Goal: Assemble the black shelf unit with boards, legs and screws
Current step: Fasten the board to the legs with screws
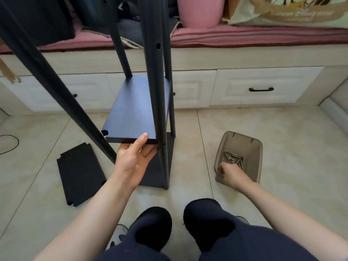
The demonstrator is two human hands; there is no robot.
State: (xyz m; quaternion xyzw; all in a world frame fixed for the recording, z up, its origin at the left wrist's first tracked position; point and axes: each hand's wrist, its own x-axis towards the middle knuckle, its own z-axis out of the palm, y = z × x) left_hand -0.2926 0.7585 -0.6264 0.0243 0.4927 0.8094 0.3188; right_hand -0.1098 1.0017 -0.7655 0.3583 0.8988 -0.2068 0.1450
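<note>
While the partly built black shelf unit (160, 110) stands on the tiled floor (282, 138) in front of a white drawer cabinet (254, 87), the left hand (132, 157) supports a black shelf board (135, 110) from below, its thumb lying up against the board's near edge and its fingers curled under the underside. That board sits raised among four dark round legs (156, 81), close against the near right leg, and a second board (160, 166) lies at the unit's base on the floor beneath it. The near left leg (56, 87) slants across the view from the upper left down to a spot just beside the left wrist, next to the notched near left corner of the held board. To the left of the unit, a loose black board (81, 174) with notched corners lies flat on the floor, well apart from the hands. To the right, a translucent brown plastic bin (243, 144) rests on the tiles with a small heap of silver screws (233, 157) inside. The right hand (232, 175) reaches into this bin, fingers bunched down at the screws; whether it already pinches one I cannot tell, since the fingertips are hidden. Both knees in dark trousers (207, 223) show at the bottom of the view. A pink bucket (199, 12) stands on the pink cushion (244, 36) atop the cabinet.
</note>
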